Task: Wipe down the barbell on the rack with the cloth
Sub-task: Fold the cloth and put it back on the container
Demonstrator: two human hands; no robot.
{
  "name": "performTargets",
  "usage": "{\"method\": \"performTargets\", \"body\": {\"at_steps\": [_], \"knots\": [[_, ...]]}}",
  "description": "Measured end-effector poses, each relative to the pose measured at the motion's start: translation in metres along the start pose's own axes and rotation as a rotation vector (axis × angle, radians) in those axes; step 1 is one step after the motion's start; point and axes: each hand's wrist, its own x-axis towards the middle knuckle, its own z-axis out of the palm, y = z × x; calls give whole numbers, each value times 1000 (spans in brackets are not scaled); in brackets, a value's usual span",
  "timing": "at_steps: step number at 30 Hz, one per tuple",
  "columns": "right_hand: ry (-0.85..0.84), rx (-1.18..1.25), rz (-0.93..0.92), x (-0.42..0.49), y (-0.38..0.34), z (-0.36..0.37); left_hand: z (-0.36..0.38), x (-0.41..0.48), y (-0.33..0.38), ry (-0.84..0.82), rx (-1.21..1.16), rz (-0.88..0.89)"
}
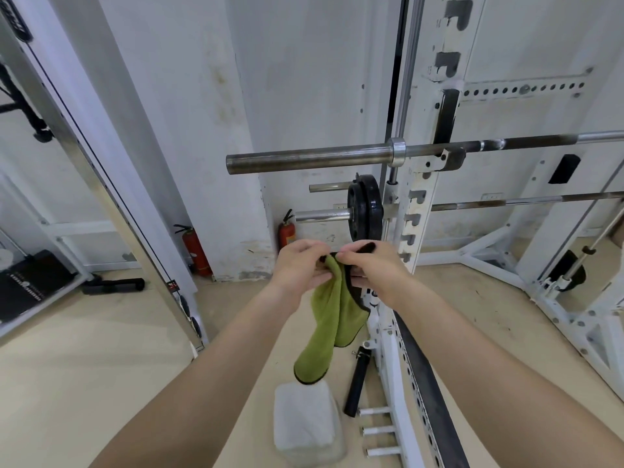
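Both hands meet in front of the body: left hand point(299, 265) and right hand point(371, 268) each pinch the top edge of the green cloth point(329, 319), fingers closed on its dark hem, so that the fabric hangs free below them in a loose double fold. Held this way, the cloth is probably being opened or refolded into a pad before any wiping — no part of it touches metal yet.

Above and beyond the hands, the barbell point(310, 160) lies level on the hooks of the white rack point(420, 197); its bare sleeve juts out past the upright toward the left, the shaft runs off to the right edge of view. The bar rests at a height the arms can reach by lifting.

Lower on the rack a black weight plate point(364, 211) sits on a storage peg. Two red fire extinguishers point(196, 251) stand on the floor against the wall, and a pale wrapped block point(304, 423) lies near the rack's foot.

Small digits beside the upright's slots are too blurred to read with confidence; no brand is legible.
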Motion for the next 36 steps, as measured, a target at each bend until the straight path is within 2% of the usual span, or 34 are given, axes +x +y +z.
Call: {"method": "performTargets", "body": {"at_steps": [3,6,8,11,12,15,17,19,22,26,31,36], "knots": [[-96,-1,-105,-7,1,2,-7,-6,6,-51,-51,7],[-161,-72,-190,-11,2,-5,-17,-14,8,-181,-1,37],[-230,-46,-219,-10,2,-10,-25,-19,6,-230,103,104],[-311,-31,-217,-6,0,-16,-48,-7,-12,-86,443,376],[-340,-35,-211,-5,-1,-17,-55,-4,-20,-111,531,399],[-390,-26,-191,0,-4,-20,-67,2,-45,-238,583,311],[-373,0,-153,5,-3,-22,-73,8,-54,-190,471,253],[-321,-98,-133,12,5,-25,-83,13,-58,-125,395,225],[-274,-374,-80,26,28,-27,-98,28,-62,-104,558,259],[-294,-476,33,46,73,-16,-107,48,-89,-186,716,198],[-348,-567,229,77,179,11,-139,82,-180,-206,806,-1],[-274,-575,304,113,325,38,-171,131,-303,-160,889,-208]]}}
